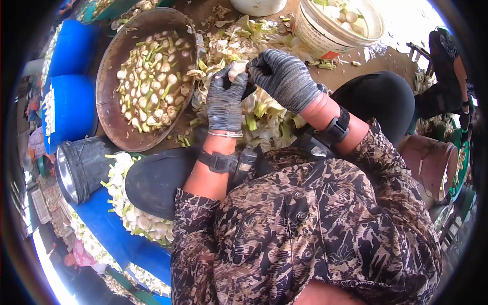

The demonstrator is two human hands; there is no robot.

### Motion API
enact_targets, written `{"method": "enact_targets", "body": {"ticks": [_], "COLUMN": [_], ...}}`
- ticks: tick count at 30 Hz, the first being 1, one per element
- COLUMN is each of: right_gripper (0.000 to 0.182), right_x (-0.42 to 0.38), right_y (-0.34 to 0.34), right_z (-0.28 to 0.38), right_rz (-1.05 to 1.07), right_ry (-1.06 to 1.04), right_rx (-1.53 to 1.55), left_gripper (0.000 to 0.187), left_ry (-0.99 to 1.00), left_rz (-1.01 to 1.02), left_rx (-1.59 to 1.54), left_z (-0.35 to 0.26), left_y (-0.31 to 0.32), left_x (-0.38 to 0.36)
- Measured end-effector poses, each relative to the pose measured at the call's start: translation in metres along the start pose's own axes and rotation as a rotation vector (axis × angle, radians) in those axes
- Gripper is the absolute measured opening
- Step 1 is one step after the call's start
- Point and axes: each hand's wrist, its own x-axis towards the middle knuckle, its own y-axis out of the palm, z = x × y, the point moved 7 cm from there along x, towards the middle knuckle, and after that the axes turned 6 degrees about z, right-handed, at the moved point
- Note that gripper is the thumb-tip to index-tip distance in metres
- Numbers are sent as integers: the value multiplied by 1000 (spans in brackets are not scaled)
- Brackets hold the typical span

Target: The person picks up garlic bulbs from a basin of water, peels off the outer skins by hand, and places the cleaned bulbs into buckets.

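Observation:
My left hand [226, 104], in a grey striped glove with bare or dark fingertips, is closed around a pale garlic bulb [237, 70]. My right hand [284, 79], gloved the same way, has its fingers curled and pinched against the bulb's right side; its fingertips are partly hidden. Beneath both hands lies a heap of peeled garlic skins and leaves [264, 109]. To the left stands a wide brown basin [109, 109] with many garlic bulbs [152, 84] in murky water, some with green stems.
A white bucket [317, 38] with peeled bulbs stands beyond my right hand. Blue tubs [73, 109] and a black bucket [91, 162] line the left. Trimmed bulbs [134, 203] pile beside my left knee. A reddish bucket [427, 162] and another person's leg [439, 96] are at right.

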Motion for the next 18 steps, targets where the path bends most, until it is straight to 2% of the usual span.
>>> {"method": "enact_targets", "body": {"ticks": [1,5,8,10,11,12,14,15,17,18], "right_gripper": [18,18,20,22,23,23,22,22,22,20], "right_x": [0,4,8,6,7,12,10,9,3,0], "right_y": [1,1,-2,5,1,-5,-13,-15,-28,-26], "right_z": [1,1,-5,-23,-33,-38,-44,-39,-2,6], "right_rz": [-3,10,10,135,76,47,-58,-57,-93,-69], "right_ry": [-1,33,100,356,386,336,221,217,-21,-62], "right_rx": [-49,-38,84,541,507,368,291,289,69,71], "left_gripper": [30,31,32,33,34,34,35,33,32,32], "left_ry": [40,86,85,10,-8,-7,-25,2,21,31], "left_rz": [-27,-41,35,164,177,179,247,222,170,119], "left_rx": [106,130,-29,-357,-435,-434,-481,-434,-361,-287], "left_z": [-3,0,1,-1,2,-1,-6,-7,-9,-7], "left_y": [-2,2,6,17,14,12,13,14,14,11], "left_x": [0,-1,-2,-7,-6,-6,-6,-5,-5,-5]}}
